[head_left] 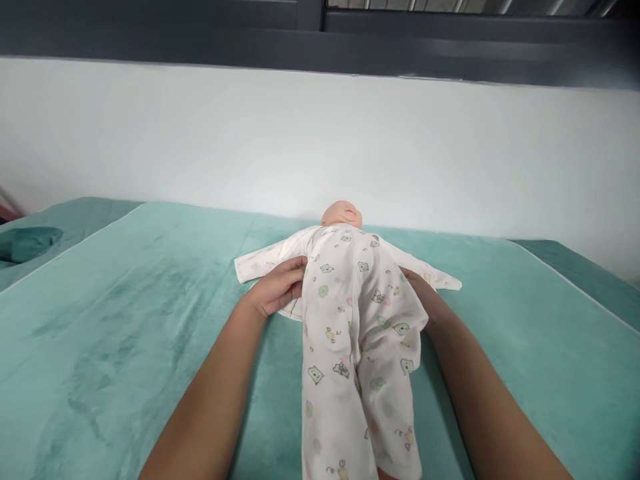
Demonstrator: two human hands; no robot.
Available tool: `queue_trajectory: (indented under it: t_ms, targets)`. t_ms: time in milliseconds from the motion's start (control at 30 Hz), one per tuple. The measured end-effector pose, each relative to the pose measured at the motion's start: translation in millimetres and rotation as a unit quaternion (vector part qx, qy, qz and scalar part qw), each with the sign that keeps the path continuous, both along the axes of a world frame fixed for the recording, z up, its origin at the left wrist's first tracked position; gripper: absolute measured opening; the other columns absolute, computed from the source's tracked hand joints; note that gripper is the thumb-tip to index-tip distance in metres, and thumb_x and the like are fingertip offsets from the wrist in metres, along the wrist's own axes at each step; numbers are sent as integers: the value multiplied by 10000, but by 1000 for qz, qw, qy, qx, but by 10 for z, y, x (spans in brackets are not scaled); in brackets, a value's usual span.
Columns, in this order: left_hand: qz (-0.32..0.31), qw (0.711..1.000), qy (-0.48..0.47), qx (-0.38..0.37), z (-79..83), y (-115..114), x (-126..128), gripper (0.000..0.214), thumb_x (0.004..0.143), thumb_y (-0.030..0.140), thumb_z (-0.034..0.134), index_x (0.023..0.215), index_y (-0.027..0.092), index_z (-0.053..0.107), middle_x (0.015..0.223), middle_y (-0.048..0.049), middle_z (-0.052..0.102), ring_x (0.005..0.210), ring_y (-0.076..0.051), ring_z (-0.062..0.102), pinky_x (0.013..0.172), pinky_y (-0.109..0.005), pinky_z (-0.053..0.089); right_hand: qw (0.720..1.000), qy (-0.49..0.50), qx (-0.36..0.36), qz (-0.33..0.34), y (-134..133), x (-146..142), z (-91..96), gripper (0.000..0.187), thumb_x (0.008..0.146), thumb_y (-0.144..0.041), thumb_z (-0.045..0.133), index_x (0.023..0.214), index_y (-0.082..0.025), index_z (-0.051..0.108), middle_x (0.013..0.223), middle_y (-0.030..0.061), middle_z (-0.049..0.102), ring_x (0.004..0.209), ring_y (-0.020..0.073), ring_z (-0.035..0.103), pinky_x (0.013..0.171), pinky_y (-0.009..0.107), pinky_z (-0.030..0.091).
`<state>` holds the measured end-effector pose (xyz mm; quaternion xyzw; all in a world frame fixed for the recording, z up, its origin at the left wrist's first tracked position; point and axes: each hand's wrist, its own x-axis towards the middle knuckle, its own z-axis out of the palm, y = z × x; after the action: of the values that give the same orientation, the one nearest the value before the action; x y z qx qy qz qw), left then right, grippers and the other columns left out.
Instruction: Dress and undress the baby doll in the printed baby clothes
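Observation:
A baby doll [342,215] lies on its back on a teal blanket [125,320], head away from me, dressed in a white romper [360,320] printed with small animals. The romper's legs hang toward me at the bottom of the view. My left hand [277,288] grips the doll's side at the waist, fingers curled on the cloth. On the other side, my right hand [417,287] presses against the doll's flank, and the romper hides most of it. The sleeves spread out flat to both sides.
The teal blanket covers a wide flat surface running to a white wall [320,140] behind. A dark window frame [320,33] tops the wall. A darker teal cushion [27,243] lies at the far left.

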<state>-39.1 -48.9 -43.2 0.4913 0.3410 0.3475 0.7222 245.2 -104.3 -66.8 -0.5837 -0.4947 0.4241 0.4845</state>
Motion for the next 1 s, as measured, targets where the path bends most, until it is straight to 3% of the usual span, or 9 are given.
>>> queue_trajectory:
  t_ms: [133, 233, 433, 700, 867, 1000]
  targets:
    - [-27, 998, -48, -15, -45, 22, -1, 311, 736, 233, 714, 1037, 176, 666, 985, -63, 698, 888, -176, 657, 795, -297, 523, 1000, 17, 3, -11, -47, -4, 67, 227, 637, -416, 768, 814, -275, 756, 928, 92, 763, 1032, 355, 659, 903, 448, 536]
    - [-17, 998, -51, -17, -57, 26, 8, 310, 734, 241, 733, 1032, 178, 675, 993, -64, 708, 893, -177, 666, 794, -290, 522, 1000, 0, 3, -4, -74, -25, 124, 226, 619, -399, 778, 803, -270, 750, 928, 95, 760, 1089, 362, 636, 926, 453, 519]
    - [25, 999, -43, -12, -43, 20, 56, 309, 716, 292, 741, 989, 158, 688, 910, -56, 712, 862, -183, 667, 768, -291, 522, 994, 85, -51, 54, -74, -50, 130, 361, 633, -438, 763, 936, -241, 757, 861, 106, 759, 937, 345, 696, 744, 427, 555]
    - [80, 997, -15, 4, -39, 2, 162, 326, 682, 348, 783, 926, 153, 689, 783, -28, 679, 791, -181, 633, 716, -297, 507, 993, 86, -60, 49, -50, -81, 98, 443, 639, -368, 739, 1063, -243, 723, 1011, 126, 756, 942, 339, 704, 721, 407, 569]
    - [117, 993, 1, 24, -53, -17, 221, 296, 675, 355, 776, 869, 162, 664, 743, -23, 663, 766, -197, 632, 706, -326, 517, 990, 117, -47, 62, -37, -96, 81, 438, 635, -284, 725, 1070, -241, 702, 1028, 93, 752, 931, 311, 699, 755, 401, 569]
    - [143, 989, 27, 40, -23, -76, 284, 247, 691, 320, 741, 866, 167, 657, 766, -21, 664, 768, -195, 618, 698, -325, 505, 992, 126, -7, 16, 10, -81, 12, 317, 641, -340, 738, 943, -257, 687, 918, 40, 743, 835, 287, 693, 707, 401, 553]
